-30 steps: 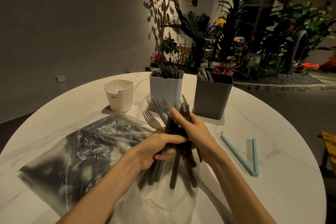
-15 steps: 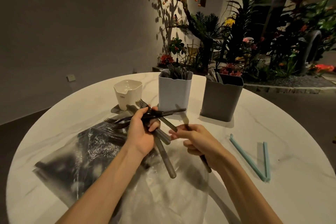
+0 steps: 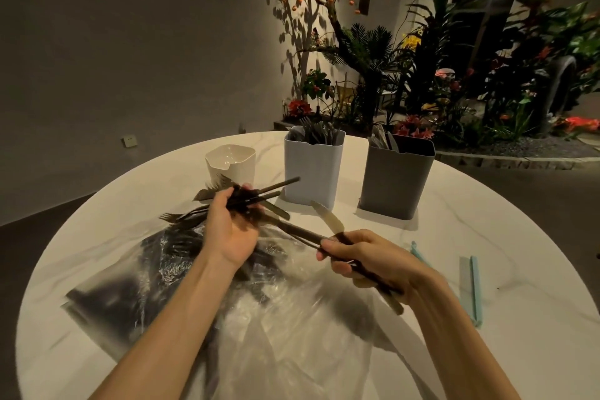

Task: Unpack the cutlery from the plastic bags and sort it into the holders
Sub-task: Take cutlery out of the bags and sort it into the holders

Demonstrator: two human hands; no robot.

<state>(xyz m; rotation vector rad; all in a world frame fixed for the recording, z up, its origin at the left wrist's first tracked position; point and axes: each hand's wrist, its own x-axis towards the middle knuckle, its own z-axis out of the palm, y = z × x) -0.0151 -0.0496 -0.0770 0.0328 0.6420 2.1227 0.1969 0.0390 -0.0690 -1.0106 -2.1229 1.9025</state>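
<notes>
We are gripping a bundle of dark forks in our left hand above the clear plastic bag on the bench, while our right hand is closing around one knife, in front of the pale blue holder.

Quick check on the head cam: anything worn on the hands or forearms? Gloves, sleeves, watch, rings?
Nothing visible. The left hand and right hand are bare, without gloves, and both forearms are uncovered down to the frame edge: no sleeves, watch or wristband. No rings show on the visible fingers.
</notes>
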